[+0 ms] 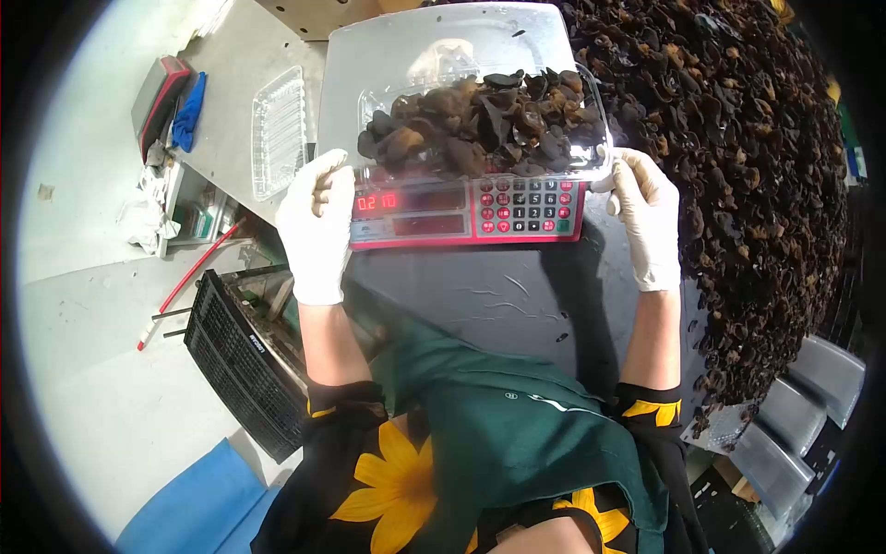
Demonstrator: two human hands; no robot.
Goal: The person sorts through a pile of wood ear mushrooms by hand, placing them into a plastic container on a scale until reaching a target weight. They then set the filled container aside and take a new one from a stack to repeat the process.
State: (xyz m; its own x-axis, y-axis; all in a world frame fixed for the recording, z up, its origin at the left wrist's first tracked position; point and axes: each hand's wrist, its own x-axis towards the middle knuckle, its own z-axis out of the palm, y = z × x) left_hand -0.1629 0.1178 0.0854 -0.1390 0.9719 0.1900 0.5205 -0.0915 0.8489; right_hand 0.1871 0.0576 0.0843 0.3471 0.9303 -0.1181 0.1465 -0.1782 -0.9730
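Note:
A clear plastic tray (604, 115) full of dark brown wood ear mushrooms (480, 125) is over the metal pan (369, 55) of a red digital scale (415, 243). My left hand (318, 222), in a white glove, has its fingers curled at the tray's front left corner. At the front right corner, my right hand (646, 217), gloved the same way, pinches the rim between thumb and fingers. Red digits on the scale's display (411, 201) read 0210, and its keypad (526, 205) faces me just below the tray.
A large heap of wood ear mushrooms (729, 138) covers the right side. An empty clear tray (279, 129) lies left of the scale. Several stacked clear containers (784, 425) stand at lower right. A black slatted crate (245, 365) and a red stick (194, 277) are at left.

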